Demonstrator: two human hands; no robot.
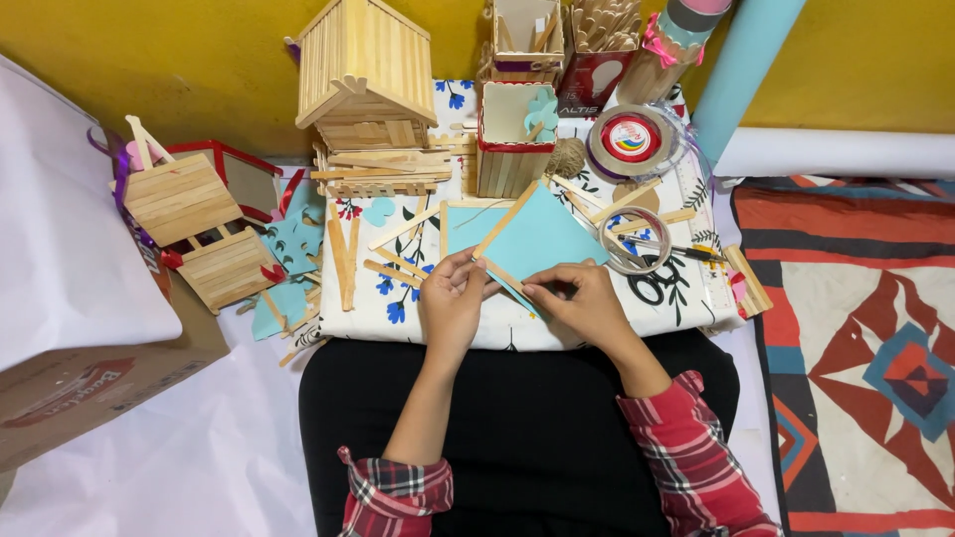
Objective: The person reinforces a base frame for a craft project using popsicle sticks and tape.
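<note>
Head view: a blue card (532, 239) edged with sticks is pinched by left hand (453, 298) and right hand (582, 298) fingers; steady pressing seems needed.

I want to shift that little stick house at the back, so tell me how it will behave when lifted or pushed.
The stick house is probably light for its size, being built of thin wooden sticks. It looks stiff but likely fragile at the joints. It sits on a stack of loose sticks, so a push may tip it.
</note>
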